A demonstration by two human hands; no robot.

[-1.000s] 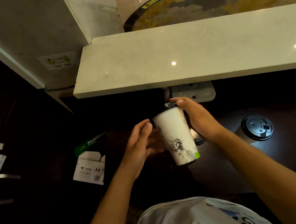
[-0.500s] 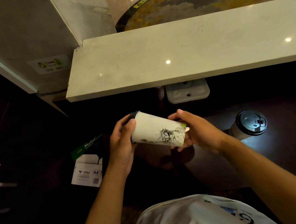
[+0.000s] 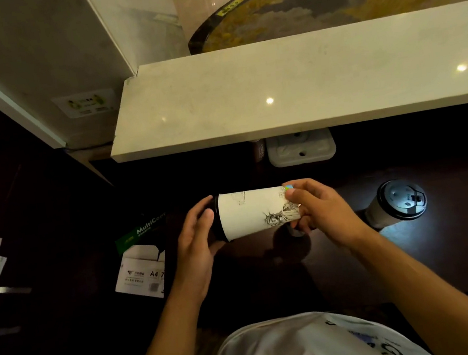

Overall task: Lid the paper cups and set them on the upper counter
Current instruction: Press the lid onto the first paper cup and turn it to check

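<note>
A paper box [image 3: 141,259] marked "MultiCopy" and "A4" sits low on the left — a pale plastic tray [image 3: 301,148] tucked under the ledge, beside a dark can [image 3: 258,150].

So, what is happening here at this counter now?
A person holds a white paper cup on its side with both hands. The left hand presses on the black lid end and the right hand grips the base. Another lidded cup stands on the dark lower counter. The upper counter holds no cups.
</note>
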